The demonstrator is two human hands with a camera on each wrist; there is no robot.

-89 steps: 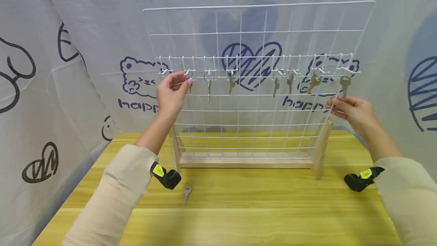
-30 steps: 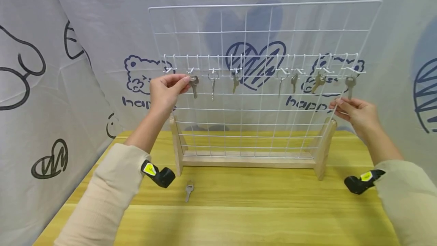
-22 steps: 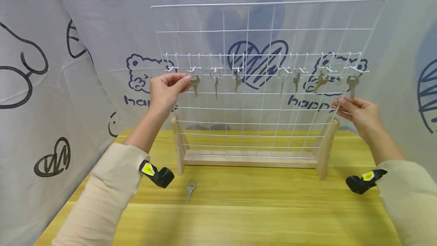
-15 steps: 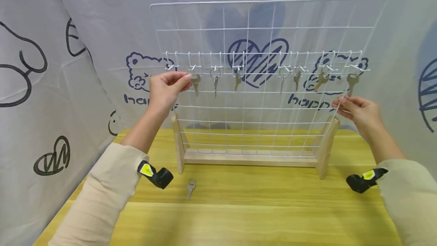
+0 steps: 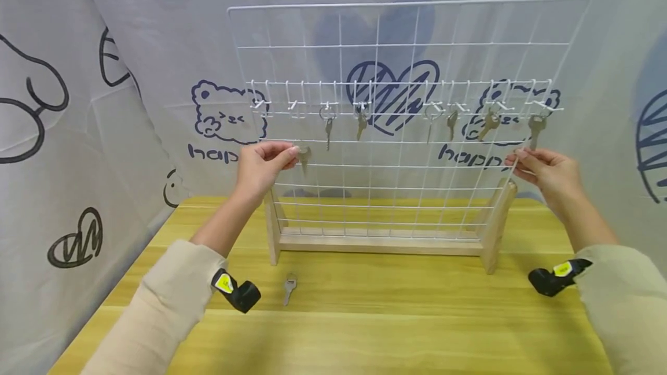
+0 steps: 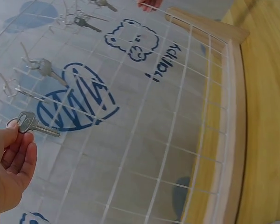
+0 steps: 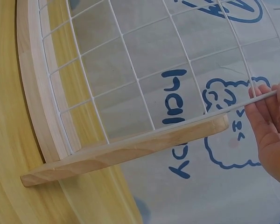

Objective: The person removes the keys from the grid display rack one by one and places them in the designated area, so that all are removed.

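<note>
My left hand [image 5: 266, 168] pinches a key [image 5: 305, 155] by its ring, in front of the white wire grid rack [image 5: 378, 166] and below its row of hooks. In the left wrist view that key [image 6: 31, 123] points away from the fingertips, clear of the hooks. My right hand [image 5: 547, 173] grips the right edge wire of the rack between thumb and fingers, just under the rightmost hanging key [image 5: 537, 125]. Several other keys hang by rings from the hooks, among them one key [image 5: 329, 129] on the third hook. The two leftmost hooks [image 5: 295, 105] bear no key.
Another key [image 5: 289, 289] with a ring lies on the yellow wooden table [image 5: 385, 317], in front of the rack's left foot. The rack stands in a wooden base [image 5: 380, 245]. A patterned cloth [image 5: 130, 149] hangs behind and at the left.
The left hand has taken the key off the second hook from the left and moved it down and slightly right. The right hand keeps its grip on the rack's edge.
</note>
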